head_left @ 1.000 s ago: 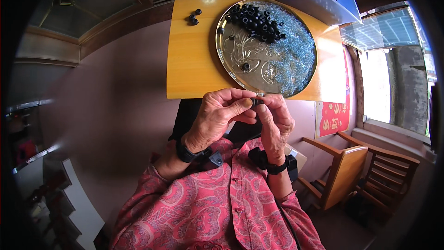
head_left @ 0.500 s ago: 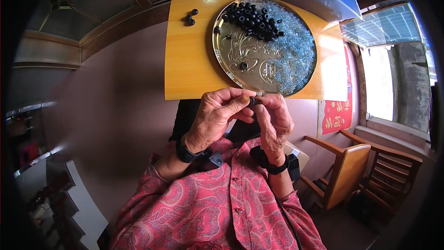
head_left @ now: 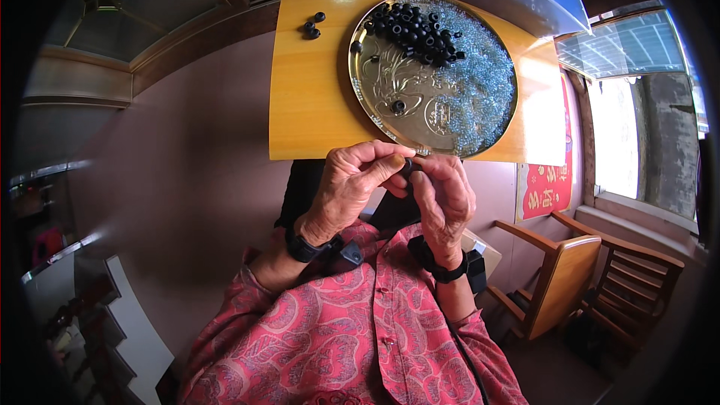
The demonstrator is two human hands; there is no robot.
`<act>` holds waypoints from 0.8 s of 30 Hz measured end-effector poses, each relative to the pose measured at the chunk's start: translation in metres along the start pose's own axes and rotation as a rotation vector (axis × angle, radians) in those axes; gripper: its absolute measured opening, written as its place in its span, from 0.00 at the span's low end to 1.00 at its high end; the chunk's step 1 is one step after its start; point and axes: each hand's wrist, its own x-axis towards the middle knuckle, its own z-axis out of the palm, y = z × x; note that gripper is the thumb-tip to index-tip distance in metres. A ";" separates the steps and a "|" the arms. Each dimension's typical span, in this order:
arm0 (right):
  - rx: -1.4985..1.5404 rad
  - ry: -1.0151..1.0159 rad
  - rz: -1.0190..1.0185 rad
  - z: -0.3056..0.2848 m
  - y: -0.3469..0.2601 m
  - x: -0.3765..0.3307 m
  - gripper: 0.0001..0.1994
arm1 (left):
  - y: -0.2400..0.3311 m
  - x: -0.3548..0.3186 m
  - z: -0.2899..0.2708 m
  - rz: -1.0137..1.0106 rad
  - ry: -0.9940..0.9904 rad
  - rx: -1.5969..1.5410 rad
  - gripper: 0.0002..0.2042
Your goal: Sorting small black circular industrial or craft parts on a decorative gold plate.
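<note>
A small black bead (head_left: 408,167) is pinched between my two hands, just off the table's near edge. My left hand (head_left: 351,184) grips it from the left with thumb and forefinger, and my right hand (head_left: 444,193) closes on it from the right. Any thread or finer piece at the fingertips is too small to make out. Just beyond my fingers lies a round gold tray (head_left: 390,90). On it are a heap of black beads (head_left: 412,30) and a wide spread of tiny clear-blue beads (head_left: 480,82). One black bead (head_left: 398,106) lies apart on the tray.
The tray stands on a yellow wooden table (head_left: 307,105). Several loose black beads (head_left: 312,30) lie at its left. Behind the tray is a translucent plastic bin (head_left: 517,0) of black beads. A wooden chair (head_left: 562,277) stands to my right.
My fingers have shifted slightly around the black bead, which has turned a little between them. The table and tray sit marginally further right in the picture.
</note>
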 end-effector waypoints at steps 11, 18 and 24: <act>-0.183 -0.055 -0.129 0.001 -0.006 0.002 0.13 | 0.002 -0.004 0.001 0.168 0.050 0.323 0.09; -0.282 -0.073 -0.174 0.000 -0.011 0.002 0.14 | 0.003 -0.009 0.006 0.166 0.080 0.316 0.10; -0.338 -0.106 -0.182 -0.002 -0.012 -0.002 0.16 | -0.005 -0.008 0.007 0.220 0.077 0.353 0.12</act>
